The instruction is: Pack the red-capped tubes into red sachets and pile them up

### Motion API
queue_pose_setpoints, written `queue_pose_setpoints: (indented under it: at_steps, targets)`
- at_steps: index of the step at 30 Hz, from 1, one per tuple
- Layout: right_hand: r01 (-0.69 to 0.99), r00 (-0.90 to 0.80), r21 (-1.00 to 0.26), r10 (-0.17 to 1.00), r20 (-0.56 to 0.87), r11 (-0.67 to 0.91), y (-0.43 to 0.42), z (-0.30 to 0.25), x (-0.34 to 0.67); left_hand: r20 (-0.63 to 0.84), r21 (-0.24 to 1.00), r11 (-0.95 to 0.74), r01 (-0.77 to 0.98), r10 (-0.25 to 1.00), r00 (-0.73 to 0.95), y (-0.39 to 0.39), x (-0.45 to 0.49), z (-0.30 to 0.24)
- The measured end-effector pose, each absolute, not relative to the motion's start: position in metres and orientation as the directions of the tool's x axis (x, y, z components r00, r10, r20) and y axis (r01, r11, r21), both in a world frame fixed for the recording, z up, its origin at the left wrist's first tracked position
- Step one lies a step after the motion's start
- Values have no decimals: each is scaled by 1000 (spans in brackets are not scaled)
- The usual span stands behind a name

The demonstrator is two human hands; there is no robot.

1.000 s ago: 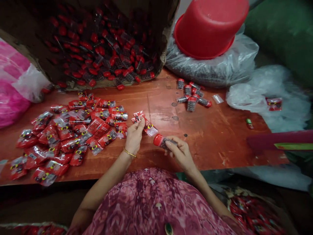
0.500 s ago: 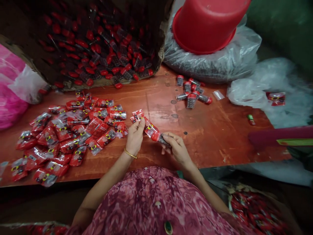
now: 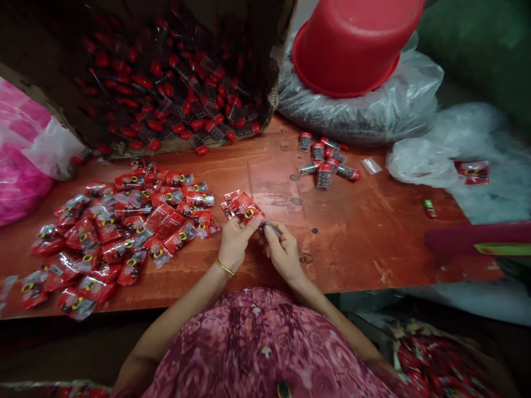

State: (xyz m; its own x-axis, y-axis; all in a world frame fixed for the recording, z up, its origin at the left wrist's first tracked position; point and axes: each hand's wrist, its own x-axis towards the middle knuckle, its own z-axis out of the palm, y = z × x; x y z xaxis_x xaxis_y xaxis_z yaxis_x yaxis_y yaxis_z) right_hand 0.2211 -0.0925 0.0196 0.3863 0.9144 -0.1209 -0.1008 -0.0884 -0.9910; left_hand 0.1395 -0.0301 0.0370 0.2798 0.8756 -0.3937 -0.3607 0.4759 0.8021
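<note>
My left hand (image 3: 234,241) pinches a small stack of red printed sachets (image 3: 243,206) just above the wooden table (image 3: 357,232). My right hand (image 3: 282,251) is closed on the clear end of a small red-capped tube (image 3: 270,227), most of which sits inside the top sachet. Both hands meet at the table's middle, near its front edge. A spread of filled red sachets (image 3: 120,226) lies to the left of my left hand.
A cardboard box (image 3: 166,83) on its side holds many red-capped tubes. Several loose tubes (image 3: 326,160) lie at the back right. A red bucket (image 3: 357,44) rests upside down on a clear plastic bag (image 3: 373,110). A pink bag (image 3: 20,155) sits at the left.
My right hand moved left to meet my left hand. The red-capped tube, free in the air a second ago, has gone cap-first into the sachet held by my left hand.
</note>
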Motion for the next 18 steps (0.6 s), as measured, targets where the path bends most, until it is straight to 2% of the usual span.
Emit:
queue_pose_setpoints:
  at_steps: [5, 8, 14, 18]
  targets:
    - [-145, 240, -981, 957, -164, -132, -84, 15, 225, -428, 773, 537, -338, 835, 346, -26, 138, 35]
    - [-122, 268, -988, 956, -122, -92, -80, 13, 221, -418, 759, 547, -353, 825, 380, -23, 137, 38]
    - [-322, 337, -941, 917, -214, -101, -82, 18, 201, -429, 797, 542, -267, 819, 380, -32, 135, 34]
    - [-117, 406, -993, 911, -75, -30, -82, 21, 204, -334, 802, 453, -389, 880, 338, -36, 133, 32]
